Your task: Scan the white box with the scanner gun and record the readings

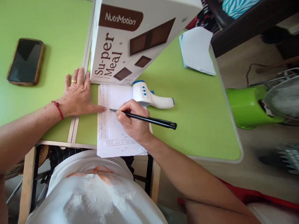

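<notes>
White shirt (98, 193) cloth fills the foreground of the head view I follow from a distance, its wearer seated or standing, I cannot tell which, at a green worktop (193, 133). Sheets of paper (116, 129) lie at the near edge, between the wearer and a tall carton. The right hand (135, 119) is closed around a black pen (154, 120), its point at the inner border of a dense strip of handwriting; whether the tip meets the paper is too fine for me to tell. The left hand (78, 98), wearing a ring (73, 81) and a red bracelet (58, 109), is spread flat and grips nothing, fingers on the worktop and thumb reaching onto the page near the pen point. The hands are apart.

By my reading, the writing is partly done: small marks crowd the left side and more run along the near part, while much of the middle is white. I judge that space to be left over, though the right hand hides some of it and I cannot make out the words.

Farther along the sheets, a white-and-blue thermometer (146, 95) lies partly over their right border. Just beyond stands the "Su-per Meal" carton (121, 46). A phone (26, 61) lies well to the left, folded paper (198, 51) near the far right corner, and past the worktop sits a green bucket (245, 105).
</notes>
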`<state>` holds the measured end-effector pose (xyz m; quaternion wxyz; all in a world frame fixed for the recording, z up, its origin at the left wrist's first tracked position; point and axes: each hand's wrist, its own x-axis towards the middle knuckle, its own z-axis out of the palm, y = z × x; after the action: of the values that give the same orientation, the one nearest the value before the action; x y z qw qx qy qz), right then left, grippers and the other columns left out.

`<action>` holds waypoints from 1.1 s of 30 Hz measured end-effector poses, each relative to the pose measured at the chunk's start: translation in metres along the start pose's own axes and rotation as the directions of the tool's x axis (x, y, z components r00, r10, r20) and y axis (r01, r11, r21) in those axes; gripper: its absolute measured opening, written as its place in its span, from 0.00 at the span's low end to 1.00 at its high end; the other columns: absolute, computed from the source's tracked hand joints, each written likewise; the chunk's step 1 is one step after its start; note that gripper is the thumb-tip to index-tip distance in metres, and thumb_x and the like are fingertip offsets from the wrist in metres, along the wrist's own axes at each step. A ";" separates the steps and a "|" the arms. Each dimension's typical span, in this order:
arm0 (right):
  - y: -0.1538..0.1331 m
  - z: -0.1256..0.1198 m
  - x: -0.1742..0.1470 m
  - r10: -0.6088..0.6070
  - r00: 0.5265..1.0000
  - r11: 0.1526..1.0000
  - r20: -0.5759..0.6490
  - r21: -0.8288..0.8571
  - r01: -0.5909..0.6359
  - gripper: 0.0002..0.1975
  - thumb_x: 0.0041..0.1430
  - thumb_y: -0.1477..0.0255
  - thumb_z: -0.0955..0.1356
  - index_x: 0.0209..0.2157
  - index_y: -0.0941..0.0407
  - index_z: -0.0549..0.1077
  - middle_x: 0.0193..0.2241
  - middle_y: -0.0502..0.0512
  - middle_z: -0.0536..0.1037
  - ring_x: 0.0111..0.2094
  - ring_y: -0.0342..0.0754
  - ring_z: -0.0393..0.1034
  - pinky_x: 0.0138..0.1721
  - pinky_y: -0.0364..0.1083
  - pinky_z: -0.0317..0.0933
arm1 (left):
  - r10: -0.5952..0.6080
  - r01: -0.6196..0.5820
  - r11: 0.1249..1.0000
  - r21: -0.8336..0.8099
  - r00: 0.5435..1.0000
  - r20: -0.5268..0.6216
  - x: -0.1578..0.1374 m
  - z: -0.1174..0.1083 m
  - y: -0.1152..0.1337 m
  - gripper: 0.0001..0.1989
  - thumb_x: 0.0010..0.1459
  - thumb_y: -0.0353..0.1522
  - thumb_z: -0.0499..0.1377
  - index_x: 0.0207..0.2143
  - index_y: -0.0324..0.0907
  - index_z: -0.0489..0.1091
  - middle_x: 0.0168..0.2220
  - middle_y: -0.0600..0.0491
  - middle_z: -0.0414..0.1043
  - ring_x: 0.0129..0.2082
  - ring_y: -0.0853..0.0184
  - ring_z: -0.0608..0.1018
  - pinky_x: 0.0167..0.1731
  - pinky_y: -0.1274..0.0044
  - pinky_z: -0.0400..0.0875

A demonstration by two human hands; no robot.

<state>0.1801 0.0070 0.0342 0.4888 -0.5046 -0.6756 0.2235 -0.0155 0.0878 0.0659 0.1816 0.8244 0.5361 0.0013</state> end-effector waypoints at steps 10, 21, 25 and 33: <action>0.001 -0.001 0.000 0.039 0.998 0.999 0.055 -0.031 -0.037 0.09 0.53 0.71 0.66 0.22 0.52 0.63 0.17 0.43 0.67 0.19 0.40 0.59 0.22 0.43 0.56 | 0.035 -0.036 0.999 -0.032 0.998 -0.044 0.000 0.003 -0.004 0.67 0.46 0.61 0.63 0.73 0.30 0.37 0.74 0.31 0.31 0.73 0.35 0.35 0.68 0.49 0.28; 0.000 -0.001 0.000 0.013 1.000 1.000 0.018 0.009 -0.013 0.09 0.53 0.74 0.67 0.22 0.53 0.63 0.17 0.42 0.67 0.19 0.39 0.59 0.21 0.42 0.56 | 0.003 -0.003 1.000 0.018 1.000 -0.008 -0.001 -0.001 0.000 0.67 0.48 0.61 0.61 0.72 0.26 0.37 0.74 0.27 0.30 0.73 0.35 0.36 0.68 0.50 0.29; 0.000 -0.001 0.000 0.016 1.000 1.000 0.005 -0.001 -0.016 0.09 0.54 0.73 0.67 0.22 0.52 0.63 0.17 0.43 0.67 0.19 0.39 0.60 0.22 0.42 0.56 | 0.003 -0.003 1.000 0.010 1.000 -0.011 -0.001 -0.001 0.000 0.67 0.47 0.62 0.62 0.72 0.27 0.38 0.74 0.29 0.30 0.73 0.34 0.36 0.68 0.50 0.29; 0.000 -0.001 0.000 0.051 0.998 0.999 0.040 -0.019 -0.050 0.09 0.53 0.72 0.66 0.22 0.51 0.61 0.17 0.43 0.66 0.19 0.41 0.60 0.22 0.44 0.56 | 0.022 -0.022 1.000 -0.012 0.999 -0.037 -0.001 0.001 -0.003 0.66 0.47 0.61 0.62 0.72 0.29 0.39 0.74 0.30 0.32 0.73 0.35 0.36 0.68 0.50 0.29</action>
<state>0.1811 0.0071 0.0346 0.4646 -0.5212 -0.6744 0.2402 -0.0183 0.0874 0.0641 0.1766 0.8290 0.5302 0.0217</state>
